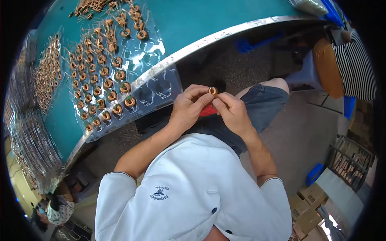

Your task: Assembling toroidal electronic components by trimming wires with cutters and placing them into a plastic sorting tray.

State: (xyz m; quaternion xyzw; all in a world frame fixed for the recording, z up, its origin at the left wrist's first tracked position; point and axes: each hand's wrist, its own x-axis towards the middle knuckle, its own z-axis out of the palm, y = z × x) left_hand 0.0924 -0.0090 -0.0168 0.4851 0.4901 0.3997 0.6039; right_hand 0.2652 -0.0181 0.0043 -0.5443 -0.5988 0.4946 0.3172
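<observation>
Head view: left hand (188,107) and right hand (232,111) pinch one copper coil (213,91); the clear tray (161,86) on the tabletop (209,20) is mostly filled, a few pockets empty.

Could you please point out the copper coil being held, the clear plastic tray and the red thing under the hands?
copper coil (213,91), head view, on its ring face between the fingertips.
clear plastic tray (161,86), head view, on an unfilled pocket near its right end.
red thing (208,111), head view, on its visible strip below the hands.

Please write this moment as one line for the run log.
left hand grip: coil ring | right hand grip: same ring | clear tray of coils: left, on table edge
</observation>
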